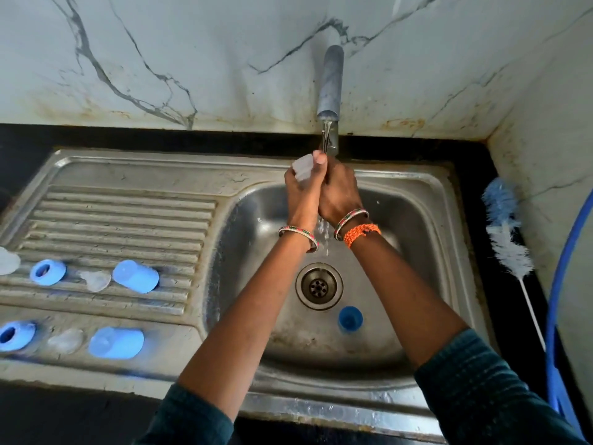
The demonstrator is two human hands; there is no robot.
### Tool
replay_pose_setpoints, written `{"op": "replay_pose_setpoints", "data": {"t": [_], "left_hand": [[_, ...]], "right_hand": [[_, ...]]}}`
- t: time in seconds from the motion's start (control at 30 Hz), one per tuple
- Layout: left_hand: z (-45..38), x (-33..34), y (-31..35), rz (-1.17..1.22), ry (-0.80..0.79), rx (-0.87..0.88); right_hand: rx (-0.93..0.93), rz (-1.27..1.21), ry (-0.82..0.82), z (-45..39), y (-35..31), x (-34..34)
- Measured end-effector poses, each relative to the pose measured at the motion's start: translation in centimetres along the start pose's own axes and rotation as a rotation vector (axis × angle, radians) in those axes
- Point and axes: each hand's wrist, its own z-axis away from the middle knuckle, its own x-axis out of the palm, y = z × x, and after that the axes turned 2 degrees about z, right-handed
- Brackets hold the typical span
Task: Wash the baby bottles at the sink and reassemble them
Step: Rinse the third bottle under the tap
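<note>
Under the running tap [330, 88] my left hand [303, 191] grips a clear bottle part [301, 167], its thumb curled over the top. My right hand [340, 194] presses against it from the right; what its fingers hold is hidden. Water drips between my wrists into the sink basin [401, 220]. A blue cap [350, 319] lies in the basin by the drain [319, 285]. On the draining board [128, 207] lie two blue rings [48, 272] [14, 335], two clear teats [96, 280] [65, 340] and two blue caps [136, 276] [117, 343].
A blue and white bottle brush [507, 232] leans on the black counter at the right of the sink. A blue hose [553, 284] curves down the right edge. Another clear piece [8, 260] sits at the far left. A marble wall stands behind.
</note>
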Motion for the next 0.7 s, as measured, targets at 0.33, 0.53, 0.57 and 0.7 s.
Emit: {"op": "replay_pose_setpoints", "data": {"t": [0.33,0.53,0.57,0.7], "left_hand": [[0.1,1.3,0.6,-0.1,0.294,0.415],[-0.4,0.7,0.6,-0.287,0.222,0.641],[-0.5,0.5,0.4,-0.297,0.209,0.666],[0.0,0.3,0.0,-0.297,0.197,0.695]], "right_hand": [[0.679,-1.327,-0.07,0.4,-1.9,-0.3],[0.759,-1.49,-0.311,1.5,-1.1,-1.8],[0.781,-1.438,-0.294,1.3,-1.1,-2.1],[0.912,-1.299,-0.206,1.5,-0.6,-2.2]]}}
